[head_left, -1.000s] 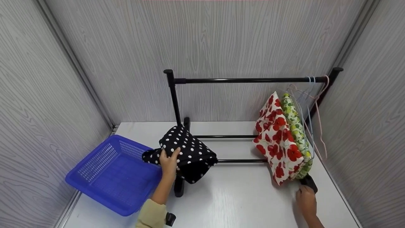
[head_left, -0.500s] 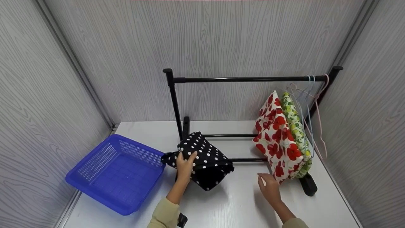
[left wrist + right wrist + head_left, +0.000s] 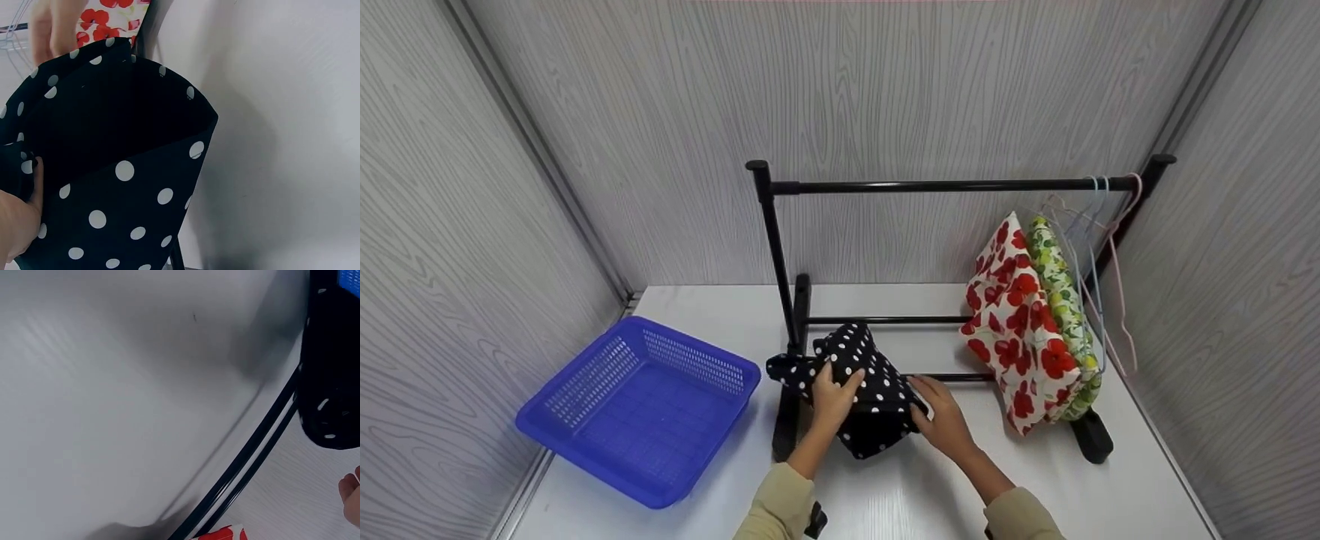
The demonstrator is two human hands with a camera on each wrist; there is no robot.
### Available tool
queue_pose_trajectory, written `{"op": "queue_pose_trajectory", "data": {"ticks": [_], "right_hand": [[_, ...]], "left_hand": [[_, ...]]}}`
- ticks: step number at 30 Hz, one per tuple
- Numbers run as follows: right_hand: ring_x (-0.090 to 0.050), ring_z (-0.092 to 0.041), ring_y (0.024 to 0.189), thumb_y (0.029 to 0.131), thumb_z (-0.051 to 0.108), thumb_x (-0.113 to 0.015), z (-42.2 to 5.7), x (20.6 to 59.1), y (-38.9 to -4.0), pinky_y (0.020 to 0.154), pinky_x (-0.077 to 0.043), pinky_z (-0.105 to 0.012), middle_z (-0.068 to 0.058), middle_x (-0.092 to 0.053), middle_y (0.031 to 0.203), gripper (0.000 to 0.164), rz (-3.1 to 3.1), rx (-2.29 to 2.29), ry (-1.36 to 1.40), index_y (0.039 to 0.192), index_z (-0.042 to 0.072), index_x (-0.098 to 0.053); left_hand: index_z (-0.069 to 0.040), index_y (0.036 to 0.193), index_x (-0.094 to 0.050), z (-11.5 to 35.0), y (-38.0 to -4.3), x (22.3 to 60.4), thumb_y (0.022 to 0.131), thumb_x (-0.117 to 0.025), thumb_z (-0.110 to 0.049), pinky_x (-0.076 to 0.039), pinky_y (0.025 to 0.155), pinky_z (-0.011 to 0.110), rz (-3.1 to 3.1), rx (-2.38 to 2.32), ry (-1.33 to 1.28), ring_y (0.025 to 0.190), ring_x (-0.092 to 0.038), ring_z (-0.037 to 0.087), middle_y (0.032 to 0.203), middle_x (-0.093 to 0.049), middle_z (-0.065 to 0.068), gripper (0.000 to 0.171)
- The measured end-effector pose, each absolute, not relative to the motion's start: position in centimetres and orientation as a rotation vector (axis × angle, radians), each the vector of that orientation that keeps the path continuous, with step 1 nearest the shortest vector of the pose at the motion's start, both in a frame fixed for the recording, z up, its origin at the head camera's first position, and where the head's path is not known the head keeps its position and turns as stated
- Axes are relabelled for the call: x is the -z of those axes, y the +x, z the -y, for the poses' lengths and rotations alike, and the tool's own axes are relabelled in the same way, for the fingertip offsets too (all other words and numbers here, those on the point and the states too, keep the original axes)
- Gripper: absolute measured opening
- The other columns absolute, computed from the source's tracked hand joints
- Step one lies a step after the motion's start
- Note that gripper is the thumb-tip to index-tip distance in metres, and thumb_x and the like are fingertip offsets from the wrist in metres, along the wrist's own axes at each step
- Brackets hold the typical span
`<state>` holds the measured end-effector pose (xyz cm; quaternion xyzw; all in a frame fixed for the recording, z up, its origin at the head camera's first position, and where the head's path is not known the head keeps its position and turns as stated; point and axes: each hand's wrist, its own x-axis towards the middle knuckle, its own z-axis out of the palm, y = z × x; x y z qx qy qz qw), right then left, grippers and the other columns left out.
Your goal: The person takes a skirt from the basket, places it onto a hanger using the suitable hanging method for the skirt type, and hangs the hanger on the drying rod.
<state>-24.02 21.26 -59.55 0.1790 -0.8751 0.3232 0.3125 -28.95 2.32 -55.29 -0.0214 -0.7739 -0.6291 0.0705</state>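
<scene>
A black polka-dot cloth with a wide open end is held above the table in front of the rack. My left hand grips its left side, thumb on top; the left wrist view shows the fingers at the cloth's opening. At the cloth's right edge is my right hand, thumb and fingers spread. In the right wrist view a small gap separates the right fingertips from the dark cloth. What exact kind of item the cloth is, I cannot tell.
A black clothes rack stands behind. At its right end hang a red-flowered cloth, a green-and-yellow patterned cloth and blue and pink hangers. To the left lies a blue plastic basket on the white table.
My left hand has carried the polka-dot cloth rightward, away from the basket. From the rack's right foot, my right hand has come left to the cloth's right edge.
</scene>
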Motion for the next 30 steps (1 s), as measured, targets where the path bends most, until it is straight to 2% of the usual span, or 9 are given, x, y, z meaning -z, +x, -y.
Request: {"op": "queue_pose_trajectory", "data": {"ticks": [6, 13, 15, 18, 20, 22, 24, 28, 30], "right_hand": [[-0.054, -0.033, 0.115, 0.075, 0.003, -0.065, -20.0, 59.1, -24.0, 0.088, -0.048, -0.047, -0.021, -0.053, 0.129, 0.057, 2.426, -0.835, 0.554, 0.131, 0.005, -0.052], [-0.058, -0.034, 0.111, 0.081, -0.011, -0.056, -19.2, 59.5, -24.4, 0.087, -0.049, -0.045, -0.020, -0.059, 0.124, 0.049, 2.451, -0.913, 0.460, 0.128, 0.002, -0.054], [-0.059, -0.034, 0.109, 0.083, -0.013, -0.053, -19.2, 59.7, -24.6, 0.087, -0.049, -0.045, -0.020, -0.061, 0.120, 0.045, 2.420, -1.026, 0.414, 0.126, 0.001, -0.055], [-0.060, -0.035, 0.107, 0.085, -0.014, -0.049, -19.5, 60.1, -24.8, 0.087, -0.049, -0.045, -0.021, -0.062, 0.118, 0.041, 2.368, -1.165, 0.325, 0.123, -0.002, -0.057], [-0.061, -0.035, 0.105, 0.085, -0.015, -0.048, -19.7, 60.3, -24.9, 0.085, -0.049, -0.045, -0.021, -0.063, 0.116, 0.039, 2.332, -1.213, 0.275, 0.121, -0.003, -0.058], [-0.062, -0.034, 0.103, 0.084, -0.016, -0.046, -20.0, 60.4, -25.0, 0.084, -0.050, -0.045, -0.021, -0.064, 0.114, 0.039, 2.303, -1.231, 0.218, 0.118, -0.004, -0.059], [-0.062, -0.032, 0.102, 0.083, -0.016, -0.044, -20.2, 60.6, -25.1, 0.085, -0.049, -0.043, -0.019, -0.066, 0.112, 0.039, 2.279, -1.248, 0.150, 0.116, -0.003, -0.060], [-0.060, -0.029, 0.105, 0.084, -0.015, -0.040, -20.8, 60.7, -25.1, 0.090, -0.047, -0.040, -0.016, -0.066, 0.112, 0.041, 2.245, -1.344, 0.018, 0.116, 0.000, -0.062], [-0.060, -0.027, 0.105, 0.084, -0.016, -0.039, -20.9, 60.7, -25.0, 0.091, -0.047, -0.038, -0.016, -0.066, 0.113, 0.042, 2.242, -1.377, -0.032, 0.116, 0.000, -0.062]], "left_hand": [[0.008, 0.122, -0.051, -2.6, -28.9, 55.8, 0.084, -0.066, -0.018, -0.042, 0.098, 0.048, 2.352, 1.909, -0.183, 0.117, -0.052, 0.036, 0.123, -0.056, 0.025, 0.049], [0.010, 0.129, -0.044, -2.1, -29.0, 57.1, 0.091, -0.056, -0.032, -0.038, 0.102, 0.048, 2.460, 1.937, -0.173, 0.123, -0.047, 0.040, 0.131, -0.048, 0.029, 0.058], [0.012, 0.124, -0.047, -1.8, -29.1, 57.6, 0.092, -0.052, -0.036, -0.039, 0.100, 0.048, 2.472, 1.933, -0.100, 0.118, -0.049, 0.041, 0.125, -0.051, 0.031, 0.058], [0.009, 0.102, -0.052, -1.3, -29.2, 58.2, 0.093, -0.051, -0.039, -0.049, 0.083, 0.043, 2.488, 1.937, 0.004, 0.090, -0.059, 0.035, 0.099, -0.057, 0.025, 0.048], [0.004, 0.089, -0.048, -1.0, -29.4, 58.6, 0.093, -0.052, -0.037, -0.048, 0.071, 0.038, 2.492, 1.923, 0.035, 0.073, -0.053, 0.026, 0.083, -0.052, 0.018, 0.041], [0.006, 0.093, -0.050, -0.7, -29.4, 59.0, 0.092, -0.053, -0.034, -0.049, 0.071, 0.038, 2.491, 1.908, 0.063, 0.070, -0.052, 0.025, 0.086, -0.054, 0.019, 0.040], [0.015, 0.108, -0.051, -0.5, -29.4, 59.2, 0.091, -0.055, -0.030, -0.048, 0.085, 0.043, 2.472, 1.885, 0.082, 0.090, -0.058, 0.033, 0.107, -0.057, 0.029, 0.048], [0.008, 0.084, -0.049, -0.2, -29.5, 59.6, 0.090, -0.057, -0.025, -0.045, 0.073, 0.035, 2.439, 1.863, 0.116, 0.075, -0.051, 0.027, 0.080, -0.054, 0.018, 0.035], [-0.003, 0.071, -0.037, -0.1, -29.5, 59.8, 0.090, -0.057, -0.023, -0.034, 0.061, 0.029, 2.433, 1.870, 0.129, 0.062, -0.036, 0.019, 0.066, -0.036, 0.005, 0.034]]}}
